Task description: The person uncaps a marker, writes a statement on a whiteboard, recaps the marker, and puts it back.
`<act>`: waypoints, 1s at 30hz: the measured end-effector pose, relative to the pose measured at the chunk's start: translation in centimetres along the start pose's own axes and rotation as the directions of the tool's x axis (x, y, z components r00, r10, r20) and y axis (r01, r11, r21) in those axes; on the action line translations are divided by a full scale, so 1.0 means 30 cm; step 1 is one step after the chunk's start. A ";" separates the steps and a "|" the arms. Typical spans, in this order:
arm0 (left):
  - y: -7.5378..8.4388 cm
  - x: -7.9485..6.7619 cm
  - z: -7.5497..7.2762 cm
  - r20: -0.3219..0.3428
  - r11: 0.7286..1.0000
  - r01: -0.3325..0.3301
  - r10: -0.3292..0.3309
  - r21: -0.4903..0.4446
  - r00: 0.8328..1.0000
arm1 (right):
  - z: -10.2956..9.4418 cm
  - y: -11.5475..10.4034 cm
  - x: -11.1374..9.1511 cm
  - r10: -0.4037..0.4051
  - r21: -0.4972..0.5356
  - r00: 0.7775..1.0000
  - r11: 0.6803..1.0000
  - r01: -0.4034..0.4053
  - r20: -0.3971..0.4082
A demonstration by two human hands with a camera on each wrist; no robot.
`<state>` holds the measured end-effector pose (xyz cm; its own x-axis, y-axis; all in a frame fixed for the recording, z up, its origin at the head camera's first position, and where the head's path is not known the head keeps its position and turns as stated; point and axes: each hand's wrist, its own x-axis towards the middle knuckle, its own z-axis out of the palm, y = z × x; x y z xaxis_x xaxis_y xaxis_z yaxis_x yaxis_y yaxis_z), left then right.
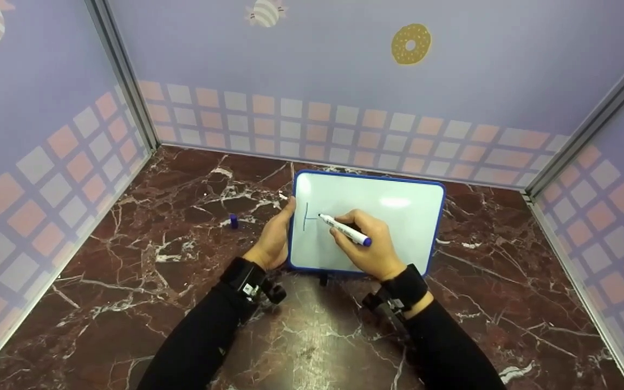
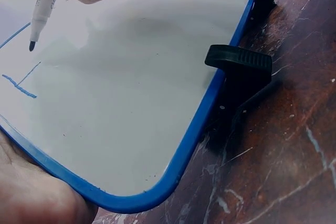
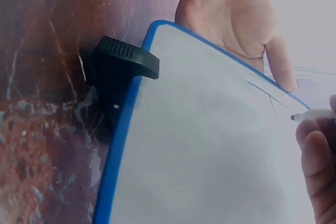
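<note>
A whiteboard (image 1: 388, 238) with a blue frame leans upright on the table. My left hand (image 1: 275, 238) grips its left edge, thumb along the frame, the other fingers hidden behind it. Between thumb and fingers, my right hand (image 1: 369, 241) pinches a white marker (image 1: 347, 229) with a blue end, its dark tip pointing at the board's left part. On the board there is a blue vertical line (image 1: 305, 216) with a short horizontal stroke going right from its middle. The marker tip (image 2: 32, 45) is near that stroke's free end, apart from it in the left wrist view.
A blue marker cap (image 1: 233, 221) stands on the dark marbled table (image 1: 182, 303), left of the board. Black stand feet (image 2: 241, 66) hold the board's lower edge. Patterned panels (image 1: 323, 124) enclose the table at the back and both sides.
</note>
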<state>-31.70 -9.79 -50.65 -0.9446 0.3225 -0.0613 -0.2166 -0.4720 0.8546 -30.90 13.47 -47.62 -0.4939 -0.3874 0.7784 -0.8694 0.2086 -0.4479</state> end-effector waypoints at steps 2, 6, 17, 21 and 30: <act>0.001 0.000 -0.001 -0.001 1.000 -0.002 0.002 0.000 1.000 | 0.002 0.002 0.004 0.001 -0.006 1.000 1.000 -0.001 -0.010; 0.002 -0.001 -0.003 -0.004 1.000 -0.006 0.006 -0.003 1.000 | 0.005 0.000 0.013 0.014 -0.016 1.000 1.000 -0.014 -0.023; 0.000 -0.002 0.002 -0.016 1.000 -0.028 0.028 0.013 0.999 | -0.004 0.001 0.035 -0.002 -0.027 0.999 1.000 0.001 -0.034; -0.001 -0.001 0.003 -0.016 0.999 -0.031 0.031 0.012 0.999 | -0.008 -0.001 0.040 -0.001 -0.030 0.999 1.000 0.000 -0.034; -0.001 -0.003 0.001 0.033 1.000 -0.021 0.021 -0.013 0.999 | -0.005 -0.001 0.046 0.005 -0.034 0.999 0.999 -0.006 -0.032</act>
<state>-31.61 -9.78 -50.65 -0.9402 0.3396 -0.0262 -0.2004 -0.4892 0.8488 -31.56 13.07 -46.47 -0.4985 -0.3576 0.7897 -0.8662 0.2410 -0.4377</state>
